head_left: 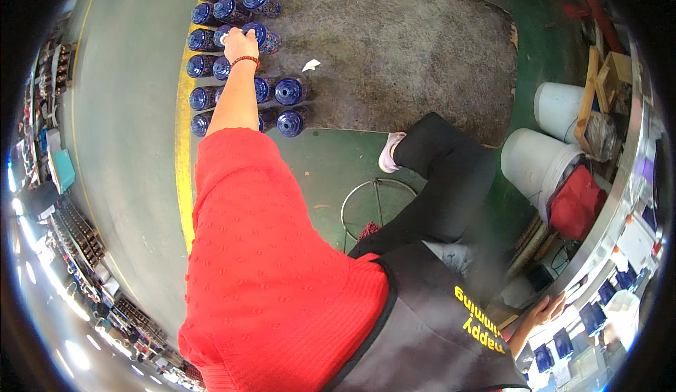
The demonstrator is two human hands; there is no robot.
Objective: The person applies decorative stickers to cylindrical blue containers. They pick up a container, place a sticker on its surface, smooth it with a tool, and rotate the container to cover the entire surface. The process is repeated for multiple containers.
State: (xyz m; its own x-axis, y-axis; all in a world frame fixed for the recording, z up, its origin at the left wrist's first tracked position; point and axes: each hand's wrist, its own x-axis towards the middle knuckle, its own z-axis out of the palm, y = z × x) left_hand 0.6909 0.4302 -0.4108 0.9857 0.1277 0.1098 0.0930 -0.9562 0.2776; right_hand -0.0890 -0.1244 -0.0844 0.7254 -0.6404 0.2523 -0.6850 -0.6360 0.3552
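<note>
My left hand (243,44) reaches out over a group of dark blue, glossy, patterned jars (289,91) on the left end of a worn dark board. Its fingers are closed round the top of one jar, which the hand mostly hides. A further blue jar (265,38) stands right beside that hand. The jars are upright, in rows, with round tops; the two at the near right show a small hole in the middle. Far to the lower right, my right hand (546,313) is at the edge of a bright workbench, fingers stretched out, with nothing visible in it.
A small white scrap (311,65) lies on the dark board (401,47). White buckets (533,161), a red cloth or bag (577,203) and wooden pieces (590,96) stand on the right. A metal ring frame (350,203) is near my leg. Small blue pieces (563,343) sit on the workbench.
</note>
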